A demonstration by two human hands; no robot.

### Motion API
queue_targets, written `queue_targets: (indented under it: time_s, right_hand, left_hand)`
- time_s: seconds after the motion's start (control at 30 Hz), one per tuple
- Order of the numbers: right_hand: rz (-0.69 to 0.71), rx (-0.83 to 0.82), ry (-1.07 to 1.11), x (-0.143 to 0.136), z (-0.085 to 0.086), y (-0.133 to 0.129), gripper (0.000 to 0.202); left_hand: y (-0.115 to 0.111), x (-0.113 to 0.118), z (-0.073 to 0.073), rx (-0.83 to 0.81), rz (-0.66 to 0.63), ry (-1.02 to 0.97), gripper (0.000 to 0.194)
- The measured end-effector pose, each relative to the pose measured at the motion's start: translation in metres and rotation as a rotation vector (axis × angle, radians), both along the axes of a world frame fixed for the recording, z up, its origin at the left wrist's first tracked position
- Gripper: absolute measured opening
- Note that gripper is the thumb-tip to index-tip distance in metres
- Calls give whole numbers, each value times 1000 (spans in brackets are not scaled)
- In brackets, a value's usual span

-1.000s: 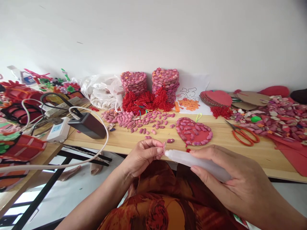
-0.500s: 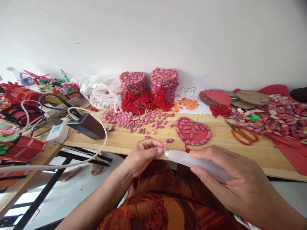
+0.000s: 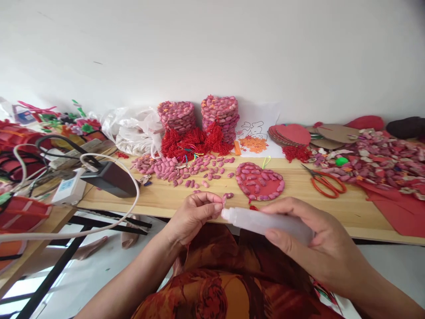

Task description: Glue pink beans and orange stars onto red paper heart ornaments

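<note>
My left hand (image 3: 199, 212) pinches a small pinkish piece, probably a peanut shell (image 3: 224, 203), mostly hidden by the fingertips. Wrapped in my right hand (image 3: 312, 239) is a translucent white bottle (image 3: 265, 221), tilted sideways with its nozzle against or very near that piece. Beyond the bottle, a red heart (image 3: 260, 181) lies flat on the wooden table (image 3: 206, 197), with pink peanut shells round its edge and some inside. It has a yellow-green loop at the top and a red tassel below. Loose pink shells (image 3: 166, 168) are spread left of the heart.
Orange-handled scissors (image 3: 327, 184) lie right of the heart, near a large pile of shell pieces (image 3: 392, 164). Stacked shell-covered hearts (image 3: 219, 115) stand by the wall. A black adapter (image 3: 111, 177) with a looping white cable (image 3: 134, 206) is at the left.
The whole view has shifted slightly, so the table items appear further left. The bottle's nozzle stays at the piece in my left hand, and both hands keep their holds.
</note>
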State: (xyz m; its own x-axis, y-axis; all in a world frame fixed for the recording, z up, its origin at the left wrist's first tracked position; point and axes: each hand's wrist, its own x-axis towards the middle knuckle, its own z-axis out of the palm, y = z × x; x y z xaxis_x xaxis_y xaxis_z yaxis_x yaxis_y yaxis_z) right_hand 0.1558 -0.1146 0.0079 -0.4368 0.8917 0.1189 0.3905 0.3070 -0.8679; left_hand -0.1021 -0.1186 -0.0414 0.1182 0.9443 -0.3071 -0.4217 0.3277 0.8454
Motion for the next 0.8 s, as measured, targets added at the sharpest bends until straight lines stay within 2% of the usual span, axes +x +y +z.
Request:
queue_targets:
  time_s: [0.1, 0.17, 0.3, 0.4, 0.47, 0.63, 0.8]
  right_hand:
    - [-138, -256, 319, 11, -14, 8, 31]
    - [-211, -361, 554, 21, -23, 14, 37]
    - [-357, -434, 806, 45, -34, 24, 37]
    - [-424, -414, 852, 60, -37, 30, 33]
    - [-441, -382, 838, 67, -41, 33, 29]
    - [-460, -340, 790, 77, -51, 41, 24]
    - [-476, -377, 814, 81, -60, 47, 29]
  left_hand:
    - [5, 3, 1, 54, 0, 112, 25]
    - [10, 8, 4, 112, -25, 229, 22]
    - [20, 27, 12, 246, -152, 577, 18]
    - [28, 46, 17, 398, -173, 862, 12]
    - [34, 57, 20, 497, -173, 978, 8]
    - [51, 77, 26, 674, -195, 1157, 7]
    - [68, 81, 28, 775, -237, 1272, 7]
